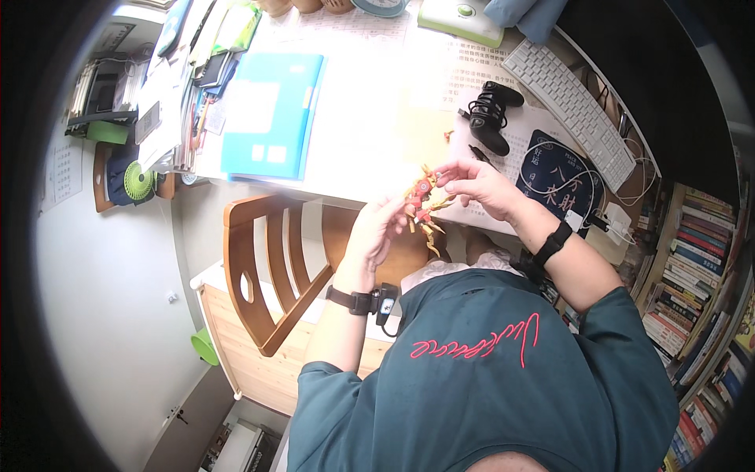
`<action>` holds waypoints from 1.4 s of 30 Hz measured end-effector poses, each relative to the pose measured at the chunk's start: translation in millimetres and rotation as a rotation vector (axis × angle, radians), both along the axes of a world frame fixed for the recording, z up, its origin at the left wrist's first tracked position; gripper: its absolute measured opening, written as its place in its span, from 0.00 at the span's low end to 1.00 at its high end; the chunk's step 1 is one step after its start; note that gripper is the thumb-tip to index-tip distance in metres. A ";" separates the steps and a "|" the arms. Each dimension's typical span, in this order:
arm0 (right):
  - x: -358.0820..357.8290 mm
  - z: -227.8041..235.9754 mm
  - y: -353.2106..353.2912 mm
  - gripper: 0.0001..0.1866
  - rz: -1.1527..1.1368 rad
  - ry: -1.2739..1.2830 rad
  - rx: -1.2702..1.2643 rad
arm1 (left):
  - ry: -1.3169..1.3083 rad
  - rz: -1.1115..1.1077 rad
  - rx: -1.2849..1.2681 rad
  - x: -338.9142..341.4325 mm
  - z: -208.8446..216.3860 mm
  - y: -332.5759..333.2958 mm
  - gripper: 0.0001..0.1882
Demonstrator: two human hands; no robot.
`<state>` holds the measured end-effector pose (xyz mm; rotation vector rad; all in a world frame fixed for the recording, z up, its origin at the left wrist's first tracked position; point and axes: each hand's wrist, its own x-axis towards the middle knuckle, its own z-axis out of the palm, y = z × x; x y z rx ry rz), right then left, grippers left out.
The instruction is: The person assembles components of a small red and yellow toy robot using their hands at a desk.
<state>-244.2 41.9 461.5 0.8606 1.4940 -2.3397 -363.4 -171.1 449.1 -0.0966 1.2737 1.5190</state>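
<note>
A small red and gold toy figure [422,193] with pointed gold parts is held up just over the near edge of the desk. My left hand [383,224] is closed around its left side, with the fingertips partly hidden. On the other side my right hand [481,187] has thumb and fingers bent in a pinch at the figure's upper right part. Fingers cover some of the figure, so its finer pieces are hard to make out. A tiny red piece [448,136] lies on the desk just beyond the hands.
A black game controller [494,118] wrapped in its cord lies beyond my right hand, near a white keyboard [570,98] and a dark blue mat [558,169]. Blue folders [275,118] lie to the left. A wooden chair [263,271] stands against the desk.
</note>
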 end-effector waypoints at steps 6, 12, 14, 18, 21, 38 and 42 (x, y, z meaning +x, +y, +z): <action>-6.1 1.0 -5.4 0.23 0.006 0.092 -0.051 | -0.470 0.092 0.218 6.9 -13.1 -1.6 0.12; -9.3 -3.7 -6.4 0.22 0.002 0.089 -0.081 | -0.506 0.099 0.233 7.1 -16.4 -1.3 0.13; -9.2 -5.7 -6.6 0.21 0.004 0.079 -0.082 | -0.489 0.114 0.204 5.6 -12.0 1.0 0.12; -9.1 -6.6 -4.3 0.21 -0.002 0.058 -0.085 | -0.432 0.120 0.157 1.4 -4.6 5.3 0.13; -10.1 -5.7 -5.6 0.21 -0.011 0.052 -0.112 | -0.363 0.112 0.155 -1.8 -0.7 6.2 0.13; 2.9 -17.3 -7.8 0.19 -0.210 -0.010 -0.336 | 0.279 0.124 -0.109 -3.1 23.9 16.4 0.15; 1.1 -15.1 -14.5 0.20 -0.204 -0.026 -0.355 | 0.350 0.106 -0.099 0.3 21.1 13.8 0.15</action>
